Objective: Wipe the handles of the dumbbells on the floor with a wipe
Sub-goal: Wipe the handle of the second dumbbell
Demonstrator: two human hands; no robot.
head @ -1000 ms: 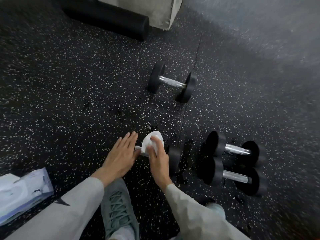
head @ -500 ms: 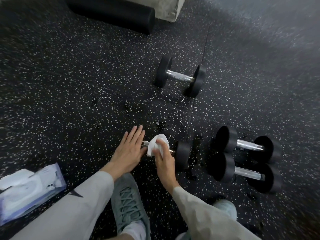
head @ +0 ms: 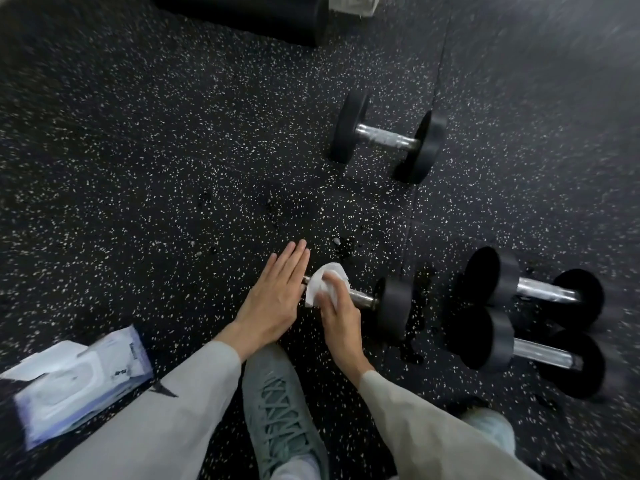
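Note:
A black dumbbell [head: 393,306] with a chrome handle lies on the floor just in front of my feet. My right hand [head: 337,311] grips a white wipe [head: 323,282] wrapped round the left part of its handle. My left hand [head: 273,297] lies flat with straight fingers over the dumbbell's left end, hiding that weight. Two more dumbbells lie side by side at the right, one farther [head: 540,289] and one nearer [head: 533,355]. Another dumbbell [head: 388,136] lies farther off, at upper centre.
A pack of wipes [head: 79,379] lies on the floor at lower left. A black foam roller [head: 249,15] lies at the top, next to a pale block [head: 353,3]. My grey-green shoe [head: 280,414] stands between my arms. Wet spots darken the speckled rubber floor [head: 138,168].
The view has shifted, so everything sits a little further right and up in frame. My right hand with the wipe has slid slightly along the handle; the left hand stays flat on the end.

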